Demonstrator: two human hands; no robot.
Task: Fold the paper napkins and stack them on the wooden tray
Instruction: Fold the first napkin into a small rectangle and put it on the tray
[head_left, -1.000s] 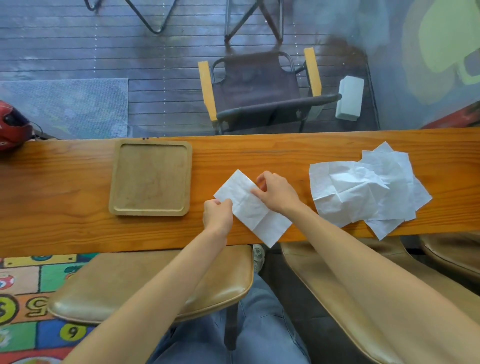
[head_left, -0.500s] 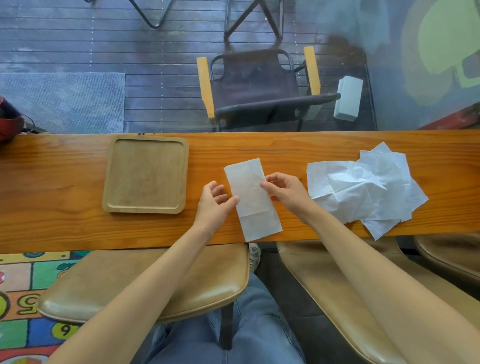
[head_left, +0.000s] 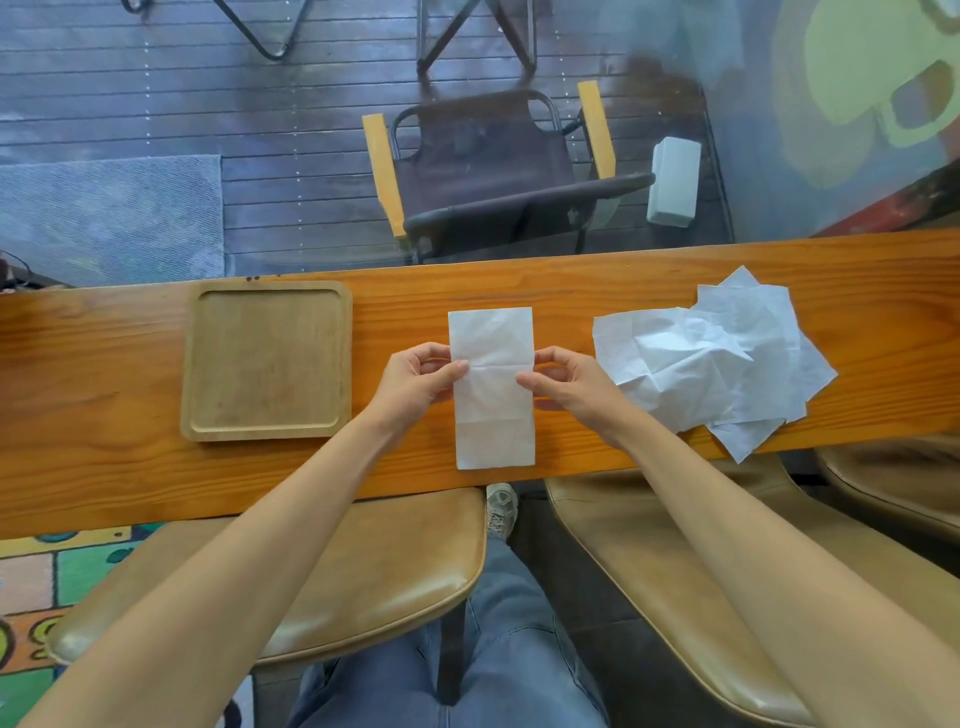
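I've squared the napkin (head_left: 492, 387) upright at frame centre on the desk (head_left: 597, 291); left grip (head_left: 415, 382) and right grip (head_left: 569, 387) pinch its side edges, ready for the cross-fold. Tray (head_left: 267, 431) empty.

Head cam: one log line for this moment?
step: folding | left hand: pinches napkin left edge | right hand: pinches right edge | wooden tray: no napkins | loose napkin pile: right

Left hand (head_left: 415, 382) and right hand (head_left: 571, 387) pinch the folded napkin's (head_left: 493, 415) side edges.
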